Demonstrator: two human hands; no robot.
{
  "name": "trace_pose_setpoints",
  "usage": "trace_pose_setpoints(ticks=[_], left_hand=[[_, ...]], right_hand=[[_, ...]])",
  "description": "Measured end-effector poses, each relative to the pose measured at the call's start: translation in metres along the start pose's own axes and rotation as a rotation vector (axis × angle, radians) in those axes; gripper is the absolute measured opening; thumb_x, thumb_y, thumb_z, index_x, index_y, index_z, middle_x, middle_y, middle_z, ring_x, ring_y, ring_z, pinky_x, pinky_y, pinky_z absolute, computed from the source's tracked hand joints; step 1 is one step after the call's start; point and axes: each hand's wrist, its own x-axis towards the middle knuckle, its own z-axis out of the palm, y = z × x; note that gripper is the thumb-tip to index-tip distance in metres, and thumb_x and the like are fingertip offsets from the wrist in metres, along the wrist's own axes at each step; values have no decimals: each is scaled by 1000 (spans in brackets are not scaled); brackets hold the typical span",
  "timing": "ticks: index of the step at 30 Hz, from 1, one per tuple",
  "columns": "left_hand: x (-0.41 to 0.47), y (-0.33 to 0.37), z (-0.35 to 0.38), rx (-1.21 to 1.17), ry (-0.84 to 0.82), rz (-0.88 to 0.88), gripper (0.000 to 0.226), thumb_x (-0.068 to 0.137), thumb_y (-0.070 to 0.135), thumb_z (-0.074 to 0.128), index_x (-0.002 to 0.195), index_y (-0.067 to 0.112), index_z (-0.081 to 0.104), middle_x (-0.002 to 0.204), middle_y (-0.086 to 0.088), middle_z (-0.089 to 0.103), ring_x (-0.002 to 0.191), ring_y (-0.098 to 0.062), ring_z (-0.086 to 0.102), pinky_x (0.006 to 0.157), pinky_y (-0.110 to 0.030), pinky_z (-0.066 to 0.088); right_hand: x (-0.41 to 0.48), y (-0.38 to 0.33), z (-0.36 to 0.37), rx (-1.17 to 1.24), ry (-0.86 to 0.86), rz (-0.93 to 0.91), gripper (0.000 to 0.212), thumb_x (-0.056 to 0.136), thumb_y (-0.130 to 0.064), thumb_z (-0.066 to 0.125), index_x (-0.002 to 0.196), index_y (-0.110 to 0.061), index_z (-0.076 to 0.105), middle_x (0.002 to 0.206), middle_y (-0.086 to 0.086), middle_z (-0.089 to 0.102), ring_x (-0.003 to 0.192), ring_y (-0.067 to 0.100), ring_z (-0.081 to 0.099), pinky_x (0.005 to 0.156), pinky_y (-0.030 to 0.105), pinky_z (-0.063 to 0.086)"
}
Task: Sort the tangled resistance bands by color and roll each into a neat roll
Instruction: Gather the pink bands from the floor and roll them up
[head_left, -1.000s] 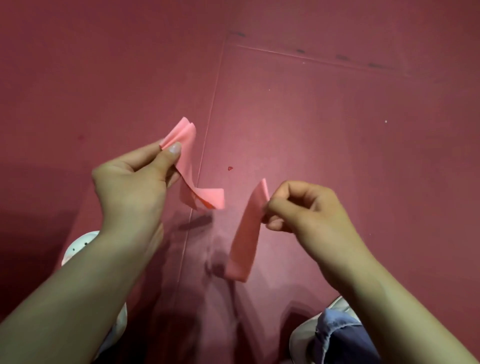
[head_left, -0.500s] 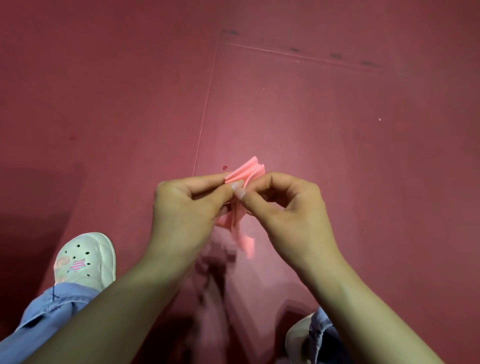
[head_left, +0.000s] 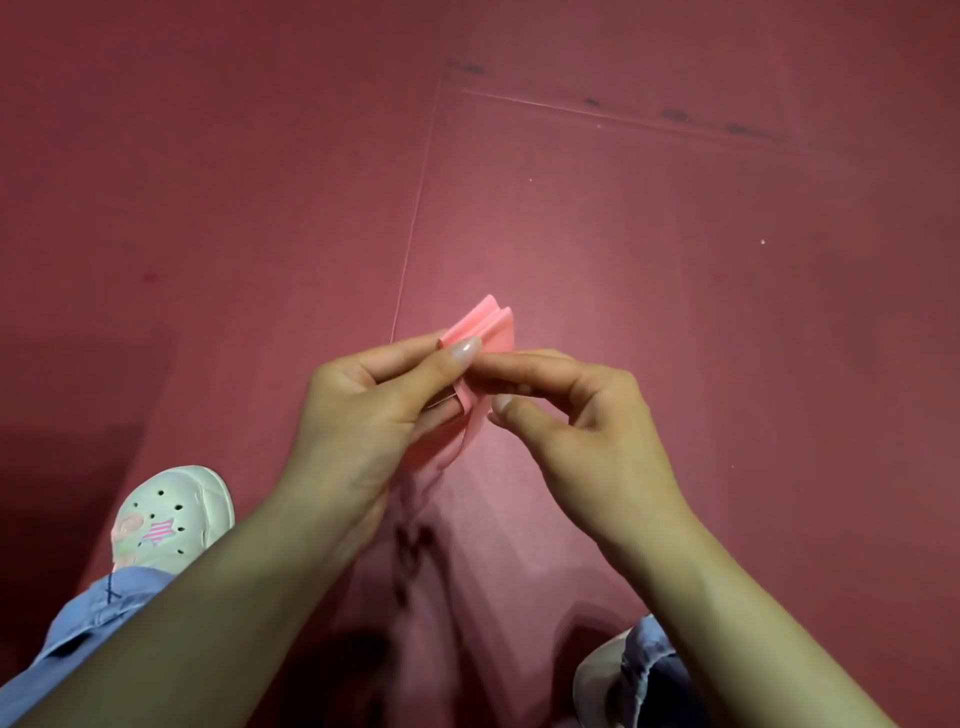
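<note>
Dark red floor (head_left: 701, 322) filled the whole view beneath you, crossed by a thin seam (head_left: 415, 218), with your white clog (head_left: 171, 514) and a blue trouser leg (head_left: 78, 623) at the lower left. You held the pink band (head_left: 485, 327) in the air above that floor, between both hands and touching nothing else. Your left hand (head_left: 374, 415) pinched the folded layers between thumb and fingers. Your right hand (head_left: 587, 421) met it from the other side, forefinger laid along the fold and thumb curled in under it, so it too seemed to pinch the band. A short stack of folds stood up past your fingertips, and a blurred loose tail hung below the left palm. You looked to be starting the roll, though the start read more as a flat fold than a coil. To do it well, you would have squared the edges before each turn, kept one hand pressing steadily on the core, and fed the tail in flat with the other, free of twist; thin rubber like this probably springs open once the pinch slackens. A second before, your hands were well apart, each pinching one end, the band sagging between them. Half a second before, they had already met with the band bunched; by this moment the folds lay tidier and stood clearer of your fingers.
</note>
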Motion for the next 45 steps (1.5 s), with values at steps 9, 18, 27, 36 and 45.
trace_pose_setpoints(ticks=[9,18,27,36,45], left_hand=[[1,-1,-1,162,4,126,15,76,9,71,88,15,77,83,-4,76,76,-11,73,68,-18,56],[-1,-5,0,266,-49,190,17,77,4,71,90,15,76,84,1,76,76,-5,71,70,-15,54],[0,-6,-1,259,-40,145,22,78,6,71,98,13,76,90,-4,76,90,-19,72,85,-30,57],[2,-3,-2,294,-60,188,21,77,5,72,91,20,77,88,-3,76,86,-18,73,84,-31,58],[1,-2,-3,360,-113,232,22,79,0,70,96,11,76,90,-1,76,90,-16,72,84,-27,57]], right_hand=[[5,3,-6,-1,247,-5,22,79,-1,71,75,-22,68,76,-2,70,68,15,64,66,32,57],[3,5,-7,-285,342,-199,17,75,-6,77,75,-22,71,83,-7,63,72,2,62,56,8,43],[6,9,-8,-340,399,-249,13,72,-7,80,73,-18,71,76,-9,62,67,5,61,57,9,46],[7,11,-8,-354,361,-251,25,70,-1,77,84,-20,69,81,-8,62,67,6,60,58,10,45],[7,12,-10,-384,353,-186,18,70,-7,79,71,-19,65,76,-7,57,67,9,58,57,18,48]])
